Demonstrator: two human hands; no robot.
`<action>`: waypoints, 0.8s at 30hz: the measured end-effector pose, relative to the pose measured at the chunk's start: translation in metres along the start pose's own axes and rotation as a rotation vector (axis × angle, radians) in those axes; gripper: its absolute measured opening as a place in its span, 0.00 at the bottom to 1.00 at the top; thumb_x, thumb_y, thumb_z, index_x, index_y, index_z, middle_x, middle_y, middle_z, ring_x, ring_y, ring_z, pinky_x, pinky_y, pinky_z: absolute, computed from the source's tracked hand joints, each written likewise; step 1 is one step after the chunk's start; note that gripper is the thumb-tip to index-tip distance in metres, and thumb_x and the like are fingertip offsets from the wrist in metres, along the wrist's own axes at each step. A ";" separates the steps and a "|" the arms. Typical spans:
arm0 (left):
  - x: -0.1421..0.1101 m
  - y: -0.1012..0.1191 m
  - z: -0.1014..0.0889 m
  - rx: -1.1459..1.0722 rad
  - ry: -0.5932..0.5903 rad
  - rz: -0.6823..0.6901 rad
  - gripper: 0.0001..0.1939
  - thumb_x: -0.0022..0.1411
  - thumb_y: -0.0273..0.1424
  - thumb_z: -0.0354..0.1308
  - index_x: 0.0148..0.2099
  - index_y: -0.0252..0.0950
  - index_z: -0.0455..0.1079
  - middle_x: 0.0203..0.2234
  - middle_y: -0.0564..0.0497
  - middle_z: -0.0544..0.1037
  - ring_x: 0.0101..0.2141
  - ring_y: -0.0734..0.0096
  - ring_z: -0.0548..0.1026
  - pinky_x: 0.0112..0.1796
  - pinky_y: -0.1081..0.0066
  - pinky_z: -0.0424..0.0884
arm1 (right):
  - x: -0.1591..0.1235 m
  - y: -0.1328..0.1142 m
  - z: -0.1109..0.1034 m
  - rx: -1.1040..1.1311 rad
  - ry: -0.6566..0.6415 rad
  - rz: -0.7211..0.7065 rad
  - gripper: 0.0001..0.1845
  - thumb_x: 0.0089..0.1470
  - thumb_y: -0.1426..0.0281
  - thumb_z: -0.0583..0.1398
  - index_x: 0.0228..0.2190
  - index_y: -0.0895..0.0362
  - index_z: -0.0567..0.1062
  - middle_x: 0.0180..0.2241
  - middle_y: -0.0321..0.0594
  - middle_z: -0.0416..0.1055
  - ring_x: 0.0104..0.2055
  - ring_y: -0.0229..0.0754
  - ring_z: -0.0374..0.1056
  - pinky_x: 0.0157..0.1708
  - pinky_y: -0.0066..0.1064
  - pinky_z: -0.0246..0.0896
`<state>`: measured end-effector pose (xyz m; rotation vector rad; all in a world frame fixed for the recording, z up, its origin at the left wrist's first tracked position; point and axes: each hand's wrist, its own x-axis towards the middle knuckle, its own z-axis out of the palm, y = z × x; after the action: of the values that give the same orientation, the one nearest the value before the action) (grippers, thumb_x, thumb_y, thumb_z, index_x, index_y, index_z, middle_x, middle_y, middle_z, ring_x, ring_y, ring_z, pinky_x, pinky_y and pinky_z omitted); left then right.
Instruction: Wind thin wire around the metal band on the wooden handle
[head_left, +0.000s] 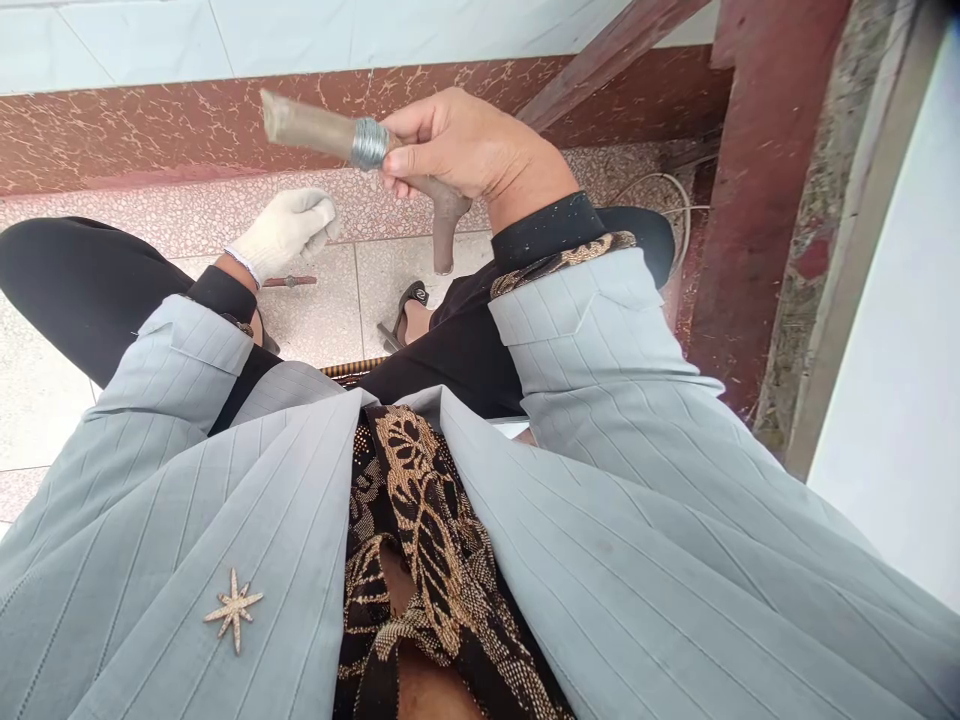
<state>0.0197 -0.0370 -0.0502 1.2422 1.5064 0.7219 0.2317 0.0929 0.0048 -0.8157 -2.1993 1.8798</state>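
Note:
My bare right hand [465, 145] is closed around a brownish tool made of a pale tube or stick [311, 125] bound with a coil of silvery wire [370, 143]. A darker, bent wooden-looking piece [444, 235] of it sticks out below my palm. The tool's pale end points left, held above the floor; its exact kind is unclear. My left hand [289, 230], in a white knitted glove, has its fingers curled together left of and below the tool, apart from it. Whether anything is inside those fingers is hidden. Under the glove lies a thin reddish-brown rod [291, 282] with a small band.
A tiled wall with a brown patterned base [187, 140] stands ahead. On the right are a dark red wooden post [757, 200], a slanting brace [607, 60] and a pale cable [679, 200]. My legs spread either side, with a black shoe [403, 312] on the tiled floor [322, 320].

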 end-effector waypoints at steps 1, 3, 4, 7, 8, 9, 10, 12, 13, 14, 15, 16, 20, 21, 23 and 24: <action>0.000 -0.002 0.002 0.014 -0.023 -0.018 0.16 0.74 0.28 0.49 0.31 0.40 0.66 0.23 0.53 0.67 0.24 0.72 0.62 0.30 0.66 0.57 | 0.002 0.001 0.001 0.003 0.074 -0.001 0.06 0.62 0.69 0.66 0.35 0.59 0.77 0.31 0.37 0.74 0.29 0.30 0.65 0.31 0.23 0.66; 0.000 -0.004 0.005 0.107 -0.093 -0.004 0.15 0.73 0.30 0.50 0.31 0.40 0.66 0.23 0.54 0.68 0.25 0.73 0.62 0.31 0.66 0.60 | 0.006 0.001 0.004 -0.102 0.198 0.044 0.08 0.65 0.69 0.65 0.32 0.58 0.73 0.32 0.39 0.75 0.29 0.31 0.65 0.34 0.24 0.68; -0.001 -0.004 0.006 0.172 -0.123 0.025 0.15 0.73 0.31 0.51 0.30 0.41 0.65 0.23 0.55 0.67 0.26 0.72 0.63 0.33 0.66 0.61 | 0.008 0.002 0.005 -0.209 0.236 0.081 0.08 0.65 0.71 0.64 0.32 0.58 0.73 0.32 0.39 0.75 0.30 0.32 0.65 0.36 0.26 0.69; -0.002 0.000 0.007 0.360 -0.172 0.087 0.17 0.70 0.36 0.53 0.26 0.43 0.65 0.21 0.52 0.67 0.33 0.64 0.70 0.40 0.62 0.66 | 0.015 0.006 0.006 -0.623 0.272 0.198 0.06 0.62 0.74 0.66 0.32 0.58 0.76 0.36 0.43 0.80 0.39 0.37 0.73 0.50 0.31 0.70; -0.003 0.002 0.007 0.402 -0.172 0.080 0.16 0.69 0.37 0.53 0.26 0.43 0.66 0.21 0.51 0.68 0.35 0.60 0.73 0.42 0.61 0.67 | 0.018 0.010 0.006 -0.741 0.263 0.237 0.09 0.61 0.73 0.67 0.29 0.57 0.76 0.36 0.43 0.81 0.44 0.39 0.75 0.54 0.31 0.68; -0.003 0.004 0.006 0.433 -0.179 0.068 0.15 0.68 0.38 0.54 0.27 0.43 0.69 0.21 0.51 0.69 0.38 0.58 0.74 0.44 0.61 0.67 | 0.022 0.015 0.006 -0.831 0.233 0.278 0.13 0.59 0.71 0.69 0.25 0.55 0.74 0.35 0.43 0.81 0.49 0.39 0.76 0.57 0.30 0.66; -0.003 0.007 0.004 0.458 -0.187 0.064 0.14 0.68 0.38 0.54 0.29 0.44 0.71 0.22 0.50 0.71 0.39 0.57 0.75 0.45 0.61 0.68 | 0.025 0.020 0.005 -0.888 0.201 0.309 0.16 0.58 0.70 0.70 0.22 0.54 0.73 0.30 0.40 0.80 0.52 0.38 0.77 0.58 0.26 0.65; -0.004 0.012 0.000 0.507 -0.181 0.079 0.14 0.68 0.40 0.52 0.32 0.44 0.74 0.25 0.51 0.75 0.39 0.60 0.72 0.46 0.62 0.67 | 0.031 0.031 0.004 -0.943 0.012 0.370 0.17 0.56 0.71 0.70 0.20 0.54 0.73 0.20 0.32 0.72 0.51 0.33 0.79 0.55 0.19 0.63; -0.005 0.014 -0.003 0.529 -0.168 0.088 0.14 0.68 0.40 0.50 0.33 0.43 0.73 0.27 0.52 0.76 0.38 0.62 0.70 0.46 0.63 0.67 | 0.033 0.035 0.004 -0.937 -0.100 0.396 0.15 0.56 0.73 0.70 0.21 0.56 0.75 0.16 0.28 0.68 0.49 0.31 0.80 0.53 0.17 0.64; -0.005 0.016 -0.006 0.549 -0.153 0.094 0.15 0.68 0.40 0.49 0.34 0.43 0.73 0.30 0.52 0.77 0.37 0.64 0.68 0.45 0.63 0.66 | 0.034 0.038 0.004 -0.918 -0.204 0.424 0.12 0.56 0.74 0.70 0.23 0.58 0.78 0.15 0.25 0.66 0.45 0.29 0.80 0.51 0.15 0.64; -0.005 0.018 -0.009 0.564 -0.139 0.098 0.15 0.67 0.40 0.48 0.34 0.42 0.72 0.31 0.52 0.77 0.36 0.65 0.67 0.45 0.63 0.65 | 0.034 0.039 0.004 -0.891 -0.287 0.448 0.08 0.56 0.75 0.70 0.26 0.60 0.80 0.14 0.23 0.65 0.40 0.28 0.80 0.47 0.14 0.65; -0.005 0.019 -0.011 0.575 -0.124 0.101 0.15 0.67 0.40 0.48 0.34 0.42 0.72 0.33 0.51 0.78 0.36 0.65 0.66 0.44 0.62 0.65 | 0.033 0.039 0.004 -0.860 -0.352 0.465 0.04 0.57 0.76 0.70 0.29 0.62 0.82 0.15 0.22 0.66 0.34 0.26 0.78 0.43 0.13 0.64; -0.004 0.018 -0.019 0.594 -0.064 0.079 0.16 0.65 0.39 0.48 0.36 0.41 0.75 0.35 0.47 0.79 0.38 0.60 0.72 0.45 0.59 0.67 | 0.029 0.031 0.005 -0.748 -0.454 0.409 0.10 0.57 0.79 0.70 0.42 0.66 0.85 0.17 0.21 0.70 0.17 0.21 0.63 0.24 0.11 0.52; -0.004 0.017 -0.020 0.593 -0.052 0.066 0.16 0.65 0.40 0.48 0.37 0.41 0.77 0.35 0.47 0.79 0.40 0.58 0.73 0.46 0.58 0.67 | 0.028 0.029 0.005 -0.727 -0.463 0.389 0.12 0.58 0.80 0.69 0.45 0.66 0.85 0.17 0.21 0.71 0.16 0.21 0.62 0.22 0.12 0.50; -0.004 0.017 -0.023 0.576 -0.038 0.040 0.17 0.66 0.42 0.50 0.38 0.43 0.78 0.35 0.47 0.80 0.41 0.54 0.76 0.47 0.57 0.69 | 0.027 0.024 0.005 -0.705 -0.482 0.384 0.14 0.59 0.80 0.68 0.47 0.65 0.86 0.19 0.22 0.72 0.17 0.20 0.62 0.22 0.12 0.48; -0.005 0.017 -0.025 0.563 -0.031 0.033 0.17 0.65 0.43 0.50 0.38 0.44 0.79 0.35 0.47 0.80 0.42 0.53 0.76 0.47 0.56 0.69 | 0.025 0.022 0.004 -0.693 -0.497 0.384 0.14 0.59 0.79 0.68 0.48 0.65 0.86 0.19 0.22 0.72 0.17 0.21 0.62 0.22 0.12 0.49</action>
<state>0.0017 -0.0330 -0.0256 1.6844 1.7294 0.2967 0.2153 0.1030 -0.0234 -1.0013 -3.3079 1.5642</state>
